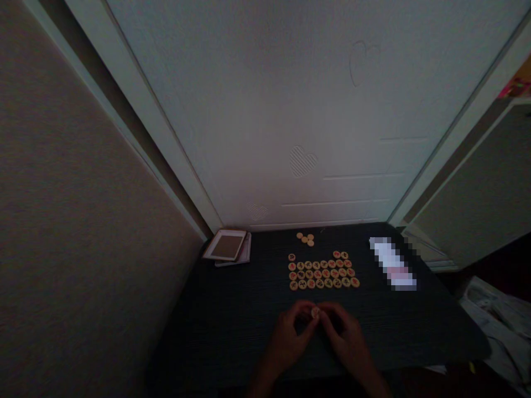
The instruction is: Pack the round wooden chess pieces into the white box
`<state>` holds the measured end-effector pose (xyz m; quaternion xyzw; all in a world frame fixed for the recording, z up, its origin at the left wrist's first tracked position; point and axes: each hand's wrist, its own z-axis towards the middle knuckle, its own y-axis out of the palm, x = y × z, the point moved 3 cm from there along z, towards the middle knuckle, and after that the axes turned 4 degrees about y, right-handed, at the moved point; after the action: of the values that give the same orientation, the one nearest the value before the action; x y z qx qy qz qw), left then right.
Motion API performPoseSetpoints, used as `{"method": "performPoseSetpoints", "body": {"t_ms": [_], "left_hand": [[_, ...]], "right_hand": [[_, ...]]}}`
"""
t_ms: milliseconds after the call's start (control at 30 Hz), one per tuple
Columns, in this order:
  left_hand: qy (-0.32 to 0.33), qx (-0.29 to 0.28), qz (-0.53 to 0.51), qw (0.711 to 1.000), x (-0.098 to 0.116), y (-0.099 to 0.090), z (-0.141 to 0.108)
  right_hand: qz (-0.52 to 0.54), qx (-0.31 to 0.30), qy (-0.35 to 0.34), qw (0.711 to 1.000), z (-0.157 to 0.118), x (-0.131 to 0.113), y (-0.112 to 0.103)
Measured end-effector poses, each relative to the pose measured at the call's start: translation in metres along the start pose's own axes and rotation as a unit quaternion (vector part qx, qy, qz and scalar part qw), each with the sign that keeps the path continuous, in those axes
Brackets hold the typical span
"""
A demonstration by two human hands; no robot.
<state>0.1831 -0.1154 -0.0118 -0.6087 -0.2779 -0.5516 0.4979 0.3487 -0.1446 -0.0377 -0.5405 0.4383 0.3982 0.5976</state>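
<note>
Between the fingertips of my left hand (290, 334) and my right hand (343, 333), one round wooden piece (315, 313) is pinched above the dark table, its marked face showing. Both hands are closed on it near the table's front. Beyond them, marked round pieces (320, 274) with red or dark characters lie in close rows. The rearmost row has a piece (291, 257) at its left end and a pair (340, 255) towards its right, with a gap between. Farther back lies a loose cluster of several plain-faced pieces (305, 240).
Flat frame-like boxes (227, 246) are stacked at the table's back left. A pixelated pale object (394, 265) lies on the right of the dark table (232, 326). A white panel with heart patterns (269, 110) rises behind. White bags or papers (498, 309) are at the lower right.
</note>
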Motion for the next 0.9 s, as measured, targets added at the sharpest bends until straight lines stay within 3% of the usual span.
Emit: {"method": "performPoseSetpoints", "body": {"t_ms": [367, 900], "left_hand": [[0.021, 0.002, -0.011, 1.000, 0.0019, -0.0044, -0.0007], [0.010, 0.023, -0.020, 0.999, -0.0020, -0.0059, 0.0032]], "right_hand": [[0.026, 0.018, -0.004, 0.999, -0.0019, -0.0001, 0.0011], [0.029, -0.031, -0.004, 0.999, -0.0012, -0.0085, 0.0009]]}}
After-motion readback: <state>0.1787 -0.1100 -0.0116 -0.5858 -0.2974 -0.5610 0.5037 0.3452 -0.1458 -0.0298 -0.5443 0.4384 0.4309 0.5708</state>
